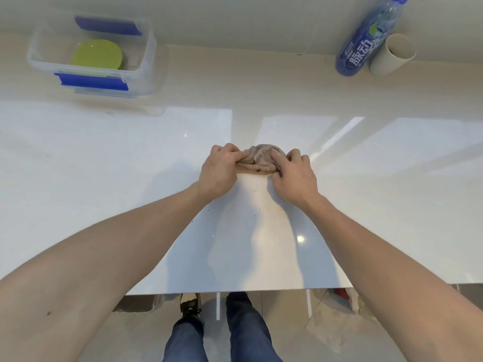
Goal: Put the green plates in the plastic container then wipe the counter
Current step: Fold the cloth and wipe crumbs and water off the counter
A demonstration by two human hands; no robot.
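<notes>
A bunched brownish cloth (258,159) lies on the glossy white table (104,158), near the middle of the view. Both bare hands press on it from either side. The left hand (218,173) pinches the cloth's left edge with curled fingers; the right hand (294,176) grips its right edge the same way, so both hands are closed on the fabric. Both forearms reach forward from the lower corners of the view.

The green plates (96,55) are stacked inside the clear plastic container (146,64), which sits at the far left of the table, close to the wall and well apart from the cloth. The container has blue latches on its near and far sides (91,81) and no lid on it.

At the far right, against the wall, stands a blue drink bottle (363,48) with white characters on its label, and just beside it a beige cardboard tube (392,54). Both are well apart from the hands.

Nothing stands between the cloth and the container or the bottle; the table there is bare, showing only bright window reflections and a few small dark specks near the wrists.

Below the table's near edge are the person's blue jeans (243,333) and a shoe (190,305) on a pale floor.
</notes>
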